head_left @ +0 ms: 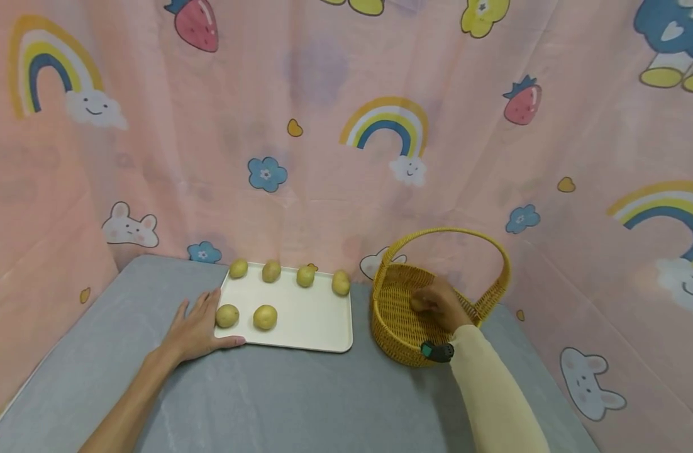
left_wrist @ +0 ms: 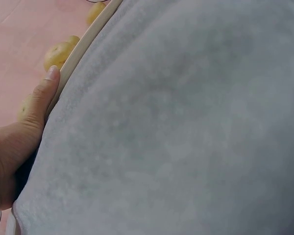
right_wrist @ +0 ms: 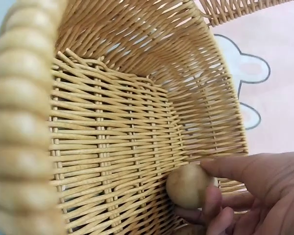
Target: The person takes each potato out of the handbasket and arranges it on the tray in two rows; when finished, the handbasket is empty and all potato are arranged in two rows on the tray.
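Note:
My left hand (head_left: pixel 195 335) rests at the left end of a white rectangular tray (head_left: pixel 309 324). Its thumb lies along the near edge and its straight fingers reach up the left side. On the tray sit several yellow potatoes: a row along the back edge, plus one potato (head_left: pixel 227 316) beside the left hand and another potato (head_left: pixel 265 317) to its right. My right hand (right_wrist: pixel 257 191) reaches down inside a wicker basket (head_left: pixel 400 343) and pinches a potato (right_wrist: pixel 188 186) between thumb and fingers. Below it, part of another potato (right_wrist: pixel 190 229) shows at the frame's bottom edge.
The basket's tall arched handle (head_left: pixel 448 230) rises over the right hand. Grey cloth (head_left: pixel 301 402) covers the table. A pink patterned curtain (head_left: pixel 324 207) stands right behind the tray and basket and runs along both sides.

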{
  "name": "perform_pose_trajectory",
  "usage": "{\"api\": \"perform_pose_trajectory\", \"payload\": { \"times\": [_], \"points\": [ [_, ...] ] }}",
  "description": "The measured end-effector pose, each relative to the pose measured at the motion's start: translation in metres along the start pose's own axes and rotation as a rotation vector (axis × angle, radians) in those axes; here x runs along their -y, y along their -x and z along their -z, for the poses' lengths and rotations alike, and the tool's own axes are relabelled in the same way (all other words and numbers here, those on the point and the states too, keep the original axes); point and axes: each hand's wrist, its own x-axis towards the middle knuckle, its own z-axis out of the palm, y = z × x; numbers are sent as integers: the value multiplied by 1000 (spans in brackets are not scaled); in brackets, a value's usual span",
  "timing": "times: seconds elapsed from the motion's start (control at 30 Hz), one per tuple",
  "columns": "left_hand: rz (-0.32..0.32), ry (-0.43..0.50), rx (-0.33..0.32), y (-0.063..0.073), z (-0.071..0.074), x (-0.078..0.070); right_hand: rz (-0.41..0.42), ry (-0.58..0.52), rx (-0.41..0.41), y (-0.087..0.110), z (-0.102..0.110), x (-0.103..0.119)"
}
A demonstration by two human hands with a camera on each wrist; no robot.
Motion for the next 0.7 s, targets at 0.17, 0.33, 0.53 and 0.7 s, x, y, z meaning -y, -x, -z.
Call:
{"api": "perform_pose_trajectory", "payload": {
  "times": [0.17,0.33,0.53,0.7],
  "points": [
    [2,7,4,0,0,-1,-276,-211,-70,-3,1,10],
    [8,4,11,0,-1,-1,-318,105,-72,-11,8,27],
    [3,-2,12,0,0,0,-311,297,-46,-3,15,49],
    [6,2,17,-1,1,0,-243,325,-40,17,14,64]
  ]
}}
